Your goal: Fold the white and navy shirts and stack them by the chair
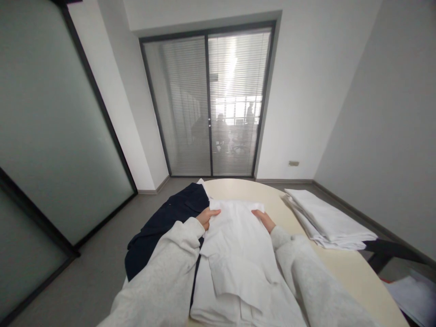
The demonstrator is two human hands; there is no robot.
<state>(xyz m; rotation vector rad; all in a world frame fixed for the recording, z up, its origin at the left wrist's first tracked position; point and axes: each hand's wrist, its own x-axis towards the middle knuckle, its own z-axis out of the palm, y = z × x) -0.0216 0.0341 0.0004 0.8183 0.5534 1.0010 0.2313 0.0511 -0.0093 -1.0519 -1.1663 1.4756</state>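
Two light grey sleeves (163,268) rise from the bottom edge of the frame toward its lower middle, where a white cloth (238,231) lies on a round, cream-coloured table (340,268). The left hand (204,218) is closed on the left edge of this cloth, near its far end, with the thumb laid on top. The right hand (265,220) grips the right edge in a similar way, its thumb also above; the other fingers are mostly hidden. Nearer to the bottom edge, the cloth shows loose layers and creases. At the lower left of the frame, a dark navy garment (170,213) lies beside it, partly covered by the left sleeve. A folded white stack (323,215) rests at right, well apart from the right hand.
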